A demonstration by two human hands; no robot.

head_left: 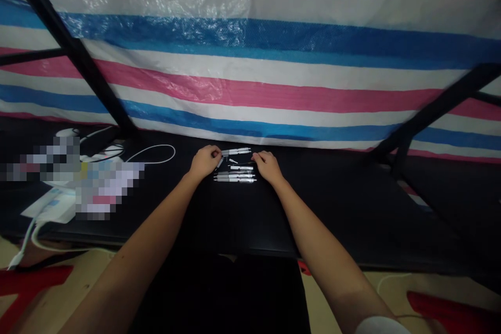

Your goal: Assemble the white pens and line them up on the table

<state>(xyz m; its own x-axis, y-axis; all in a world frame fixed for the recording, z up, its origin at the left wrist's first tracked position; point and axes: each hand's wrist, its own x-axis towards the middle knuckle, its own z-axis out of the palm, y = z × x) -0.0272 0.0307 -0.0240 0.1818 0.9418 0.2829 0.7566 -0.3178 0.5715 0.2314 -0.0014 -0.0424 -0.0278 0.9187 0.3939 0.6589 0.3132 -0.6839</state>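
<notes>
On the black table, my left hand [205,162] is closed in a pinch at the left end of the pens. A small grey pen part [219,163] slants down at its fingertips, apparently held there. Opposite it, my right hand [268,166] has its fingers pressed together at the end of a thin dark rod, which looks like a pen refill [246,163]. Between the hands lie a short white-tipped piece [233,160] and a loose pen barrel [241,168]. White and silver pens [237,151] lie behind these; grey-gripped pens [235,180] lie in front, side by side.
A striped plastic sheet [250,78] hangs behind the black table [332,209]. Dark slanted posts stand at left [94,78] and right [430,99]. White cables [172,154] and a white power strip [58,203] lie at left, beside blurred-out items.
</notes>
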